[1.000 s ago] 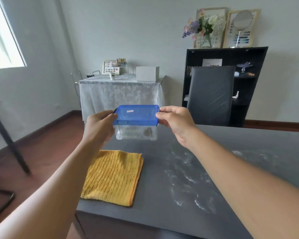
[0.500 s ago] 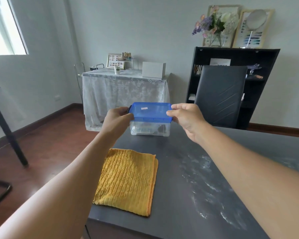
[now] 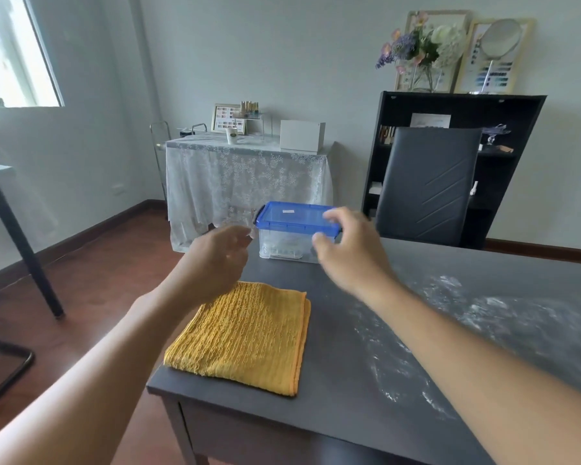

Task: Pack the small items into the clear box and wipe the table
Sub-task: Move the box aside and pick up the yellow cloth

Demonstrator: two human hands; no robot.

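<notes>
Fingers point(image 3: 239, 234) of the left hand point(image 3: 215, 260) are seen loosely curled and slightly apart, with nothing held between them; the hand is raised just left of the clear box point(image 3: 287, 245), apart from it. Fingers of the right hand point(image 3: 346, 250) are likewise spread and relaxed, blurred, in front of the box's right end; whether they touch it cannot be told, and nothing is gripped. Two bare hands are counted.

One clear box is found at centre frame, set on the far left part of the dark table point(image 3: 349, 380). It is closed by one blue lid point(image 3: 296, 216), on which one small white label is seen. Pale items are dimly seen through the wall, but they cannot be counted. The right end of the box is partly hidden by the right hand.

One folded yellow cloth point(image 3: 245, 337) is laid flat at the lower centre, near the table's left edge, well apart from the box; its upper left corner is covered by the left wrist. White powder point(image 3: 483, 310) is scattered over the right half of the table, partly hidden by the right forearm.

Behind, at upper centre, one side table draped in a lace cloth point(image 3: 245, 176) is seen, with one white box point(image 3: 302, 135) on it. One dark chair point(image 3: 426, 186) is placed at the table's far side, before one black shelf point(image 3: 460, 105). One vase of flowers point(image 3: 420, 52) and one round mirror point(image 3: 500, 38) are stood on the shelf.
</notes>
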